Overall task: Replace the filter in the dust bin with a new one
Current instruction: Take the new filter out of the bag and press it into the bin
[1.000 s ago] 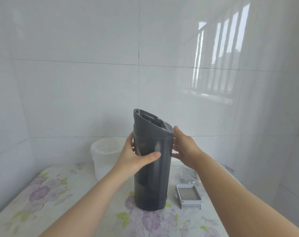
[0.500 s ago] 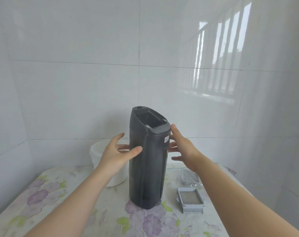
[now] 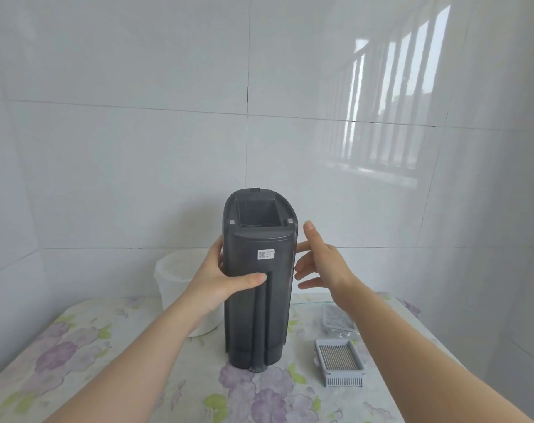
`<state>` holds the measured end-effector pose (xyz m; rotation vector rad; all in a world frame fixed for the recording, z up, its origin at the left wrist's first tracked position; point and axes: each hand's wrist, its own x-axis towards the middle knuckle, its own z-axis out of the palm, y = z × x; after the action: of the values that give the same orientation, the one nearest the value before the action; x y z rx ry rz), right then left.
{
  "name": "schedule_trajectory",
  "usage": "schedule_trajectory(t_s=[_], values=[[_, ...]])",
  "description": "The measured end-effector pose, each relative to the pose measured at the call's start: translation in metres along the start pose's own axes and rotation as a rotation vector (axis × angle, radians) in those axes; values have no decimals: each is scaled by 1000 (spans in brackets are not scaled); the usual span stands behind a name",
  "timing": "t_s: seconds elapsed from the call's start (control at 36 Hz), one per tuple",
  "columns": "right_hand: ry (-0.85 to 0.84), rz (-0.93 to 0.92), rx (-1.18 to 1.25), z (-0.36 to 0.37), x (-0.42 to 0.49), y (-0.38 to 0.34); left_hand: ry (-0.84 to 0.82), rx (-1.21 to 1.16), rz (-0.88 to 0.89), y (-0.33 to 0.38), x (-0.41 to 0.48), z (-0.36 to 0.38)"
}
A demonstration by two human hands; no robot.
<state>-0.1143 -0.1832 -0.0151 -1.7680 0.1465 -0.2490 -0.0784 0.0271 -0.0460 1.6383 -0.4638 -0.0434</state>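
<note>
A tall dark grey dust bin [image 3: 258, 300] stands upright on the flowered table, its open rectangular slot at the top facing me and a white label on its front. My left hand [image 3: 220, 279] grips the bin's left side, thumb across the front. My right hand [image 3: 320, 264] hovers just off the bin's right side with fingers spread, holding nothing. A light grey filter [image 3: 339, 361] with dark pleats lies flat on the table to the right of the bin. A second filter in a clear wrapper [image 3: 338, 320] lies behind it, partly hidden by my right forearm.
A white plastic bucket [image 3: 174, 279] stands behind the bin at its left, partly hidden by my left hand. The table [image 3: 76, 361] carries a purple flower cloth and ends against white tiled walls at the back and both sides.
The bin has been turned so its label side faces me. My left hand let go, then took hold again with the thumb across the front. My right hand came off the bin.
</note>
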Motion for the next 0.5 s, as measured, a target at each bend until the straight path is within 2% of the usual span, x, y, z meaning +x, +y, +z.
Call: schedule_trajectory(t_s=[0.14,0.28,0.36,0.5], values=[[112,23,-98,-10,13,19,44,1,19,-7,1,8],[259,76,-517,-30,27,57,123,24,37,-20,0,16],[259,153,-748,-40,26,82,152,54,49,-27,3,18],[209,342,-906,-40,24,113,176,81,71,-34,6,17]])
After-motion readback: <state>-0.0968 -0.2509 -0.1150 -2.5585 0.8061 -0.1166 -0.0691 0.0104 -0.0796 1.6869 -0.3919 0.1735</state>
